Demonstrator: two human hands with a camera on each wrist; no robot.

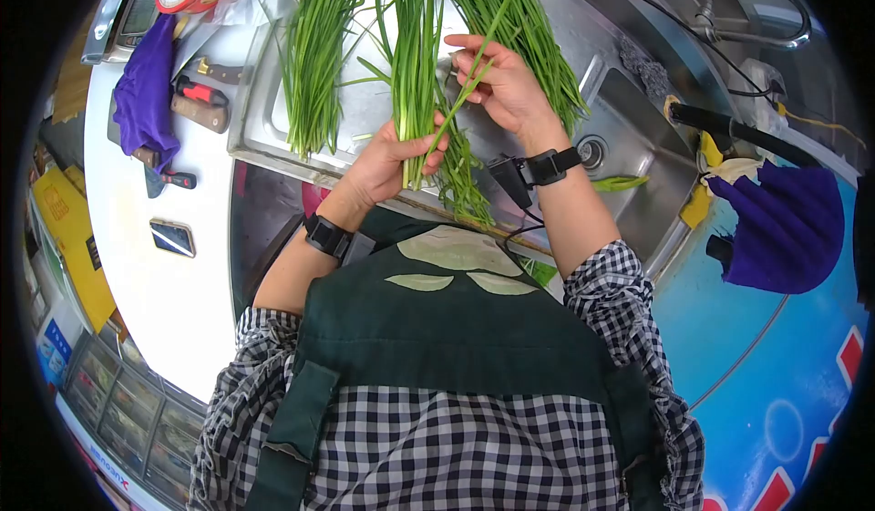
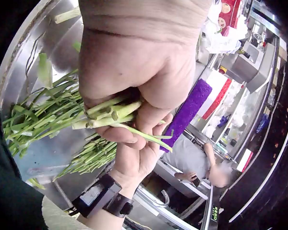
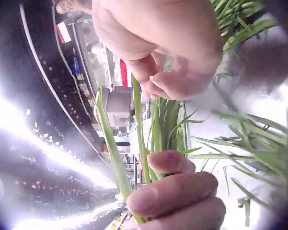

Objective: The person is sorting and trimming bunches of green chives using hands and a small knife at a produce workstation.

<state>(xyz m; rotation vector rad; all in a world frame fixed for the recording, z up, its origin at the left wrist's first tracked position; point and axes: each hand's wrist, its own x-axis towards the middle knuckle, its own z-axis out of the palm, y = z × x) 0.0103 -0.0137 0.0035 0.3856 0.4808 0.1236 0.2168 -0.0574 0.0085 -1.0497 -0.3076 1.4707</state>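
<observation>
At the sink [image 1: 663, 172], your left hand [image 1: 390, 159] grips greens [image 1: 415, 78], your right hand [image 1: 518, 93], hold unclear, likely sorting them; next, pull gently.

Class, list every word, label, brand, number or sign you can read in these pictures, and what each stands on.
"XUECUN", as best it reads: edge of the glass-paned case.
Too blurred to read: red marking on the yellow packaging.
Too small to read: print on the blue-and-white sheet.
Too small to read: the green sign.
No numbers are legible.
</observation>
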